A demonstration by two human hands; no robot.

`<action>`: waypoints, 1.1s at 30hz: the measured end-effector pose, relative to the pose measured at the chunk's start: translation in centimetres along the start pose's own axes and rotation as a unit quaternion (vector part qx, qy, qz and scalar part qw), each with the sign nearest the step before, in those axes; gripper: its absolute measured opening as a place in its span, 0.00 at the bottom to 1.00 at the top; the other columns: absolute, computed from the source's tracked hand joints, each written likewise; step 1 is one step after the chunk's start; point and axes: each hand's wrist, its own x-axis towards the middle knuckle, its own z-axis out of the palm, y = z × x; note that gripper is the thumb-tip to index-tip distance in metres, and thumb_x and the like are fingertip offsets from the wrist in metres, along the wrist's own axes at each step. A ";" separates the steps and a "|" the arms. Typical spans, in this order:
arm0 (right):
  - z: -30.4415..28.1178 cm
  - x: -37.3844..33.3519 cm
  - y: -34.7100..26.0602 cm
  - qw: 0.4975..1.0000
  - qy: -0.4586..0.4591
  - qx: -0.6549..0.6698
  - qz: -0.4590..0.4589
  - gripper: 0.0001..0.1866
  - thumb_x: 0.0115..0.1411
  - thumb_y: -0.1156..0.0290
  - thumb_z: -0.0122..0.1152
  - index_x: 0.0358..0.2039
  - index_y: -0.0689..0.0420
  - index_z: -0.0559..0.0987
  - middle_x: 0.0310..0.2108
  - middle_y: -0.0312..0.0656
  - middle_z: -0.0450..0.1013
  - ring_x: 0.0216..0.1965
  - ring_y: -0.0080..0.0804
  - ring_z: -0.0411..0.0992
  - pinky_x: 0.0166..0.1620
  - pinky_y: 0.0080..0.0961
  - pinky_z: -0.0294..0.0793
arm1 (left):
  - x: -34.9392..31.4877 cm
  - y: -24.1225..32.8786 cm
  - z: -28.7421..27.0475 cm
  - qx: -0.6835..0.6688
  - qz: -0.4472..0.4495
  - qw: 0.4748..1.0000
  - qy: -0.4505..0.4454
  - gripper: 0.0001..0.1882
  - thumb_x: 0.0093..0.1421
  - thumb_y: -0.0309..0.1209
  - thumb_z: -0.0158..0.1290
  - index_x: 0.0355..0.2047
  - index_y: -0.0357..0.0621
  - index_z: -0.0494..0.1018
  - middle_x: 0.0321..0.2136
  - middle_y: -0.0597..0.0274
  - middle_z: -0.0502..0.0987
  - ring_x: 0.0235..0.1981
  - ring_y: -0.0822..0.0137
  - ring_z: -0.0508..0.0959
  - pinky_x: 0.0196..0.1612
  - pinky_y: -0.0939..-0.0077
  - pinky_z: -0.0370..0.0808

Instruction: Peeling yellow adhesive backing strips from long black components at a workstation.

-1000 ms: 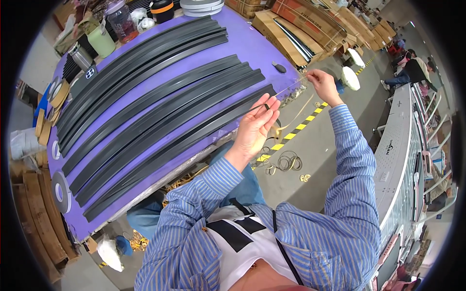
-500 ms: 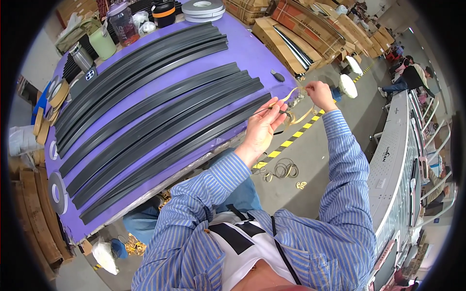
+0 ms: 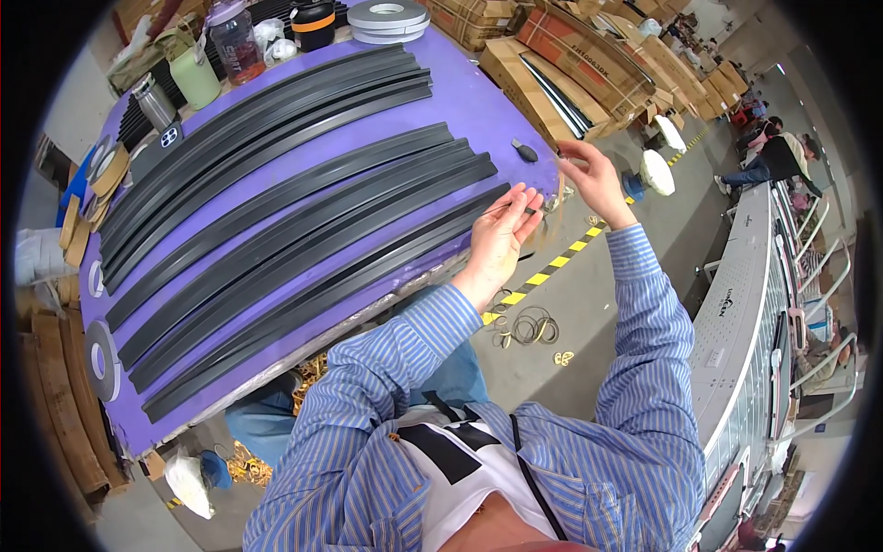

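My left hand [image 3: 499, 241] is palm up over the table's right end, thumb and fingertips closed on a thin dark strip that is mostly hidden. My right hand [image 3: 598, 184] is raised just past the table corner, its thumb and forefinger pinched. Whatever it pinches is too small to make out. Between the hands, a narrow yellowish tape [image 3: 557, 196] shows faintly. Long dark grey trim strips [image 3: 303, 235] lie side by side across the purple table [image 3: 474, 190]; the nearest ends beside my left fingers. A small black tool [image 3: 524, 150] rests near the corner.
Tape rolls [image 3: 388, 17] are stacked at the back, near bottles [image 3: 236, 51] and a dark cup. Another grey roll [image 3: 101, 361] is at the table's left edge. Cardboard boxes [image 3: 589, 64] stand beyond the corner. Loose strip coils [image 3: 532, 327] lie on the floor; a long machine [image 3: 736, 304] runs along the right.
My right hand has moved slightly left and up toward the table corner. The yellowish tape loop that hung between the hands now barely shows. My left hand has hardly moved.
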 end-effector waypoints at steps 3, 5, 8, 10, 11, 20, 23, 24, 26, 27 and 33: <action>0.9 -0.7 -5.9 0.984 -0.120 0.101 -0.079 0.19 0.49 0.72 0.59 0.44 0.55 0.76 0.42 0.43 0.72 0.45 0.37 0.70 0.46 0.27 0.71 | 0.5 -0.6 -0.7 0.015 0.025 0.999 -0.043 0.18 0.59 0.22 0.51 0.50 0.40 0.67 0.47 0.58 0.72 0.49 0.66 0.73 0.51 0.75 0.73; 0.9 -1.1 -8.1 0.971 -0.207 -0.007 -0.117 0.17 0.48 0.75 0.59 0.42 0.57 0.77 0.44 0.43 0.71 0.48 0.36 0.69 0.49 0.28 0.70 | 0.6 -1.0 -0.5 0.021 0.034 0.997 -0.068 0.19 0.58 0.21 0.50 0.51 0.41 0.66 0.48 0.58 0.71 0.51 0.65 0.72 0.52 0.74 0.72; 0.6 -1.3 -8.3 0.951 -0.263 -0.075 -0.143 0.16 0.47 0.76 0.59 0.39 0.57 0.78 0.45 0.42 0.71 0.48 0.36 0.68 0.50 0.29 0.69 | 0.4 -1.0 0.1 0.007 0.026 0.998 -0.058 0.23 0.56 0.15 0.47 0.53 0.40 0.65 0.49 0.58 0.70 0.52 0.65 0.70 0.55 0.73 0.69; 0.4 -1.2 -8.3 0.938 -0.290 -0.106 -0.158 0.14 0.46 0.75 0.60 0.37 0.57 0.80 0.45 0.42 0.71 0.46 0.36 0.69 0.49 0.29 0.69 | 0.4 -0.9 0.0 0.002 0.023 0.997 -0.079 0.23 0.56 0.14 0.46 0.52 0.40 0.65 0.48 0.58 0.70 0.52 0.65 0.70 0.55 0.73 0.69; 0.3 -1.2 -8.3 0.938 -0.291 -0.106 -0.158 0.14 0.46 0.75 0.60 0.37 0.57 0.80 0.45 0.42 0.71 0.46 0.36 0.69 0.49 0.29 0.69 | 0.5 -0.9 -0.1 -0.003 0.020 0.995 -0.099 0.23 0.55 0.14 0.45 0.52 0.39 0.64 0.48 0.58 0.70 0.52 0.65 0.70 0.56 0.72 0.69; 0.3 -0.1 -7.8 0.916 -0.306 -0.127 -0.226 0.07 0.51 0.73 0.59 0.31 0.59 0.78 0.40 0.42 0.72 0.43 0.35 0.69 0.44 0.30 0.71 | 0.7 -0.9 0.4 0.023 0.024 0.994 -0.102 0.21 0.55 0.13 0.43 0.50 0.36 0.65 0.50 0.57 0.69 0.51 0.65 0.71 0.55 0.72 0.69; -0.1 0.4 -8.1 0.911 -0.303 -0.134 -0.245 0.05 0.55 0.74 0.56 0.31 0.61 0.74 0.41 0.41 0.72 0.40 0.30 0.69 0.43 0.27 0.71 | 0.9 -0.5 1.1 0.032 0.035 0.990 -0.132 0.21 0.56 0.15 0.44 0.52 0.36 0.63 0.50 0.57 0.69 0.51 0.65 0.70 0.56 0.72 0.68; -0.2 0.5 -8.2 0.934 -0.292 -0.071 -0.192 0.05 0.57 0.73 0.54 0.31 0.60 0.73 0.38 0.39 0.72 0.37 0.27 0.69 0.40 0.24 0.71 | 0.8 -0.4 1.2 0.036 0.041 0.988 -0.147 0.22 0.56 0.15 0.44 0.53 0.36 0.63 0.50 0.57 0.69 0.51 0.65 0.70 0.56 0.71 0.68; -0.4 0.9 -8.7 0.959 -0.266 0.057 -0.083 0.06 0.61 0.71 0.51 0.32 0.60 0.70 0.32 0.36 0.71 0.31 0.21 0.68 0.34 0.20 0.70 | -0.1 -0.2 1.3 0.037 0.033 0.992 -0.116 0.22 0.57 0.17 0.45 0.54 0.36 0.62 0.51 0.57 0.69 0.51 0.65 0.70 0.56 0.71 0.68; -0.3 1.1 -8.9 0.958 -0.269 0.059 -0.084 0.06 0.61 0.71 0.51 0.32 0.60 0.70 0.32 0.36 0.71 0.31 0.21 0.68 0.34 0.20 0.70 | -1.0 -0.1 1.1 0.036 0.025 0.995 -0.084 0.23 0.58 0.18 0.45 0.55 0.36 0.61 0.51 0.57 0.69 0.51 0.65 0.70 0.56 0.70 0.68; 2.0 2.9 -8.5 0.925 -0.345 0.133 0.090 0.05 0.63 0.67 0.50 0.35 0.55 0.71 0.20 0.26 0.61 0.21 0.11 0.58 0.23 0.12 0.56 | -12.4 6.4 -5.0 0.321 -0.160 0.932 -0.053 0.20 0.60 0.26 0.49 0.53 0.38 0.65 0.46 0.56 0.73 0.47 0.63 0.75 0.49 0.70 0.71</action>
